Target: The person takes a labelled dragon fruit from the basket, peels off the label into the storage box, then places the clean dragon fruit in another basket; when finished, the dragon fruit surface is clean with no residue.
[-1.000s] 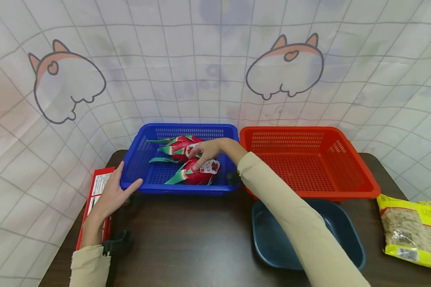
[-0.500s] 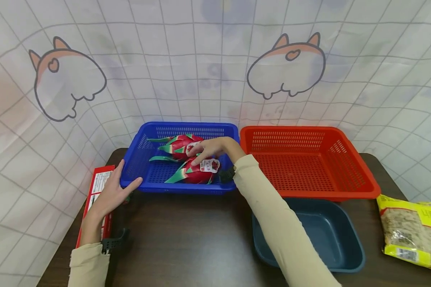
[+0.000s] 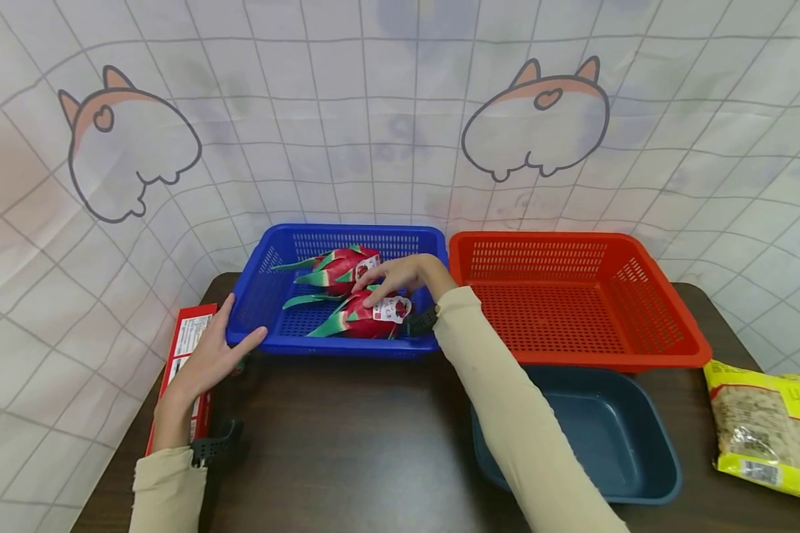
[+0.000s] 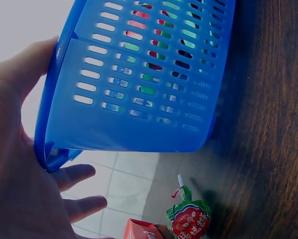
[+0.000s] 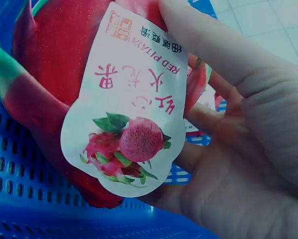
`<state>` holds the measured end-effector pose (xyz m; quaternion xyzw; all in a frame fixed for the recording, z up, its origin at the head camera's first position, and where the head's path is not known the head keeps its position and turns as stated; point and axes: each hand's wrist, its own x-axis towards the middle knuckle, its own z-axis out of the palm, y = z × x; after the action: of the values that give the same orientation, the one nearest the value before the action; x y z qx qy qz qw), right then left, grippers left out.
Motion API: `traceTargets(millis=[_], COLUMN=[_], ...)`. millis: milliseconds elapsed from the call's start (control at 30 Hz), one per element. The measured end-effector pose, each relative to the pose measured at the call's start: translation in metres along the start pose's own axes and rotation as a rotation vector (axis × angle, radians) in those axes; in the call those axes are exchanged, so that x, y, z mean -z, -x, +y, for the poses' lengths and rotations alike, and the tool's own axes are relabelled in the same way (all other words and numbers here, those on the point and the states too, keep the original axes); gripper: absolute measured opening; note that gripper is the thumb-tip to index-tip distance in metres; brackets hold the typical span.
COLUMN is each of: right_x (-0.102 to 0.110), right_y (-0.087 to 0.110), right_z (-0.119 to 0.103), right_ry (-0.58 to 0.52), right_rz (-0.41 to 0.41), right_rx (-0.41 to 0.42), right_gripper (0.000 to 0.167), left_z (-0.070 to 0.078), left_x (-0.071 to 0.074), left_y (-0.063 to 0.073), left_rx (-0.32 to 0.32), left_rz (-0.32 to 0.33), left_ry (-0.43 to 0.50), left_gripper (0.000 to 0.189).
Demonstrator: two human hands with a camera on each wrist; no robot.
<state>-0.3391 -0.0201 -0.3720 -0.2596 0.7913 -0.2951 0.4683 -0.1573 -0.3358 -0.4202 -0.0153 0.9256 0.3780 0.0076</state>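
Observation:
Two pink-and-green dragon fruits, the rear one (image 3: 336, 268) and the front one (image 3: 356, 320), lie in a blue basket (image 3: 347, 349). My right hand (image 3: 400, 274) grips the front fruit from above; in the right wrist view its thumb (image 5: 203, 40) is on the near side, beside a white label (image 5: 129, 109) reading "RED PITAYA". The other fingers reach down the far side, partly hidden. My left hand (image 3: 210, 355) rests on the basket's front left corner, thumb over the front rim, fingers straight along the left side.
A red basket (image 3: 667, 360) stands to the right, and a dark blue tub (image 3: 600, 437) sits before it, partly under my right arm. A yellow bag (image 3: 767, 429) lies far right. By my left arm are a red box (image 3: 190, 333) and a green-and-red wrapped lollipop (image 4: 188, 216).
My right forearm has swung left, uncovering more of the dark blue tub. The right thumb has moved slightly up on the front dragon fruit. My left hand holds its place on the basket corner.

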Motion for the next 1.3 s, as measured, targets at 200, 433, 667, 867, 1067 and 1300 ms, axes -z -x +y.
traceTargets(millis=[200,433,667,867,1067,1300], right_x=[-0.001,0.0,-0.001,-0.001,0.002,0.009], right_y=[0.003,0.001,0.001,0.0,0.002,0.027], right_z=[0.0,0.002,0.005,0.009,0.012,0.011], right_ry=[0.027,0.021,-0.008,0.002,-0.023,-0.055], right_rz=[-0.002,0.025,0.023,0.079,0.135,0.276], right_rx=[0.015,0.022,-0.003,0.048,0.131,0.199], right_gripper=[0.06,0.057,0.055,0.051,0.048,0.047], left_z=[0.0,0.0,0.0,0.0,-0.001,-0.001], left_x=[0.0,0.0,0.0,0.0,0.001,0.001], left_y=[0.001,0.001,0.001,0.001,0.002,0.002], left_rx=[0.004,0.005,0.001,0.011,0.014,0.01], left_rz=[-0.011,-0.012,-0.008,0.001,0.002,-0.016], left_ry=[0.006,0.003,0.003,0.0,0.001,0.007], left_gripper=[0.098,0.098,0.098,0.098,0.098,0.098])
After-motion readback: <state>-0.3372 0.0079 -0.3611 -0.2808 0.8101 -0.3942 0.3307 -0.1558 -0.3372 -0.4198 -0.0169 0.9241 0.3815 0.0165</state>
